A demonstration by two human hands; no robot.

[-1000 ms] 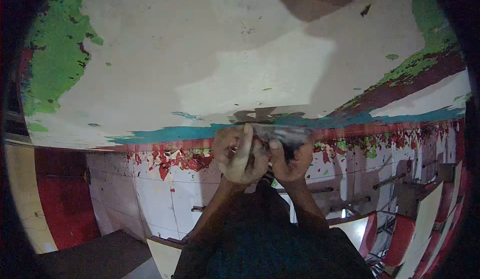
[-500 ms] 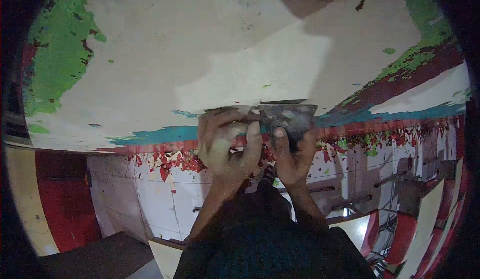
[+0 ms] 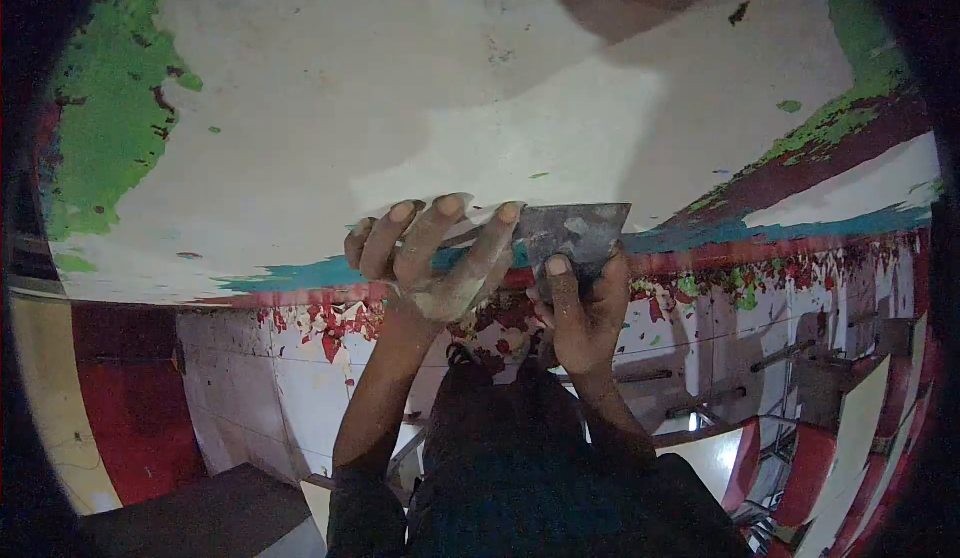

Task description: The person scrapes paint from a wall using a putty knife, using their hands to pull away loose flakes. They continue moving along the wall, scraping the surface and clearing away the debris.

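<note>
A pale wall (image 3: 300, 88) with patches of green, teal and dark red paint fills the upper view. My right hand (image 3: 587, 303) grips a flat dark grey scraper (image 3: 578, 230), thumb on its face, and the wide straight edge of the blade lies at the wall. Just left of the scraper, my left hand (image 3: 435, 258) is spread with its fingertips on the wall, over the teal paint band (image 3: 290, 275). Nothing shows in the left hand.
Red, green and cream paint flakes (image 3: 335, 328) lie scattered along the floor (image 3: 310, 388) below the wall. Red and white furniture (image 3: 800, 468) stands at the lower right. A dark flat surface (image 3: 200, 513) is at the lower left.
My left hand has moved slightly left and opened from a curled, blurred pose to spread fingers on the wall. The scraper and my right hand have barely shifted.
</note>
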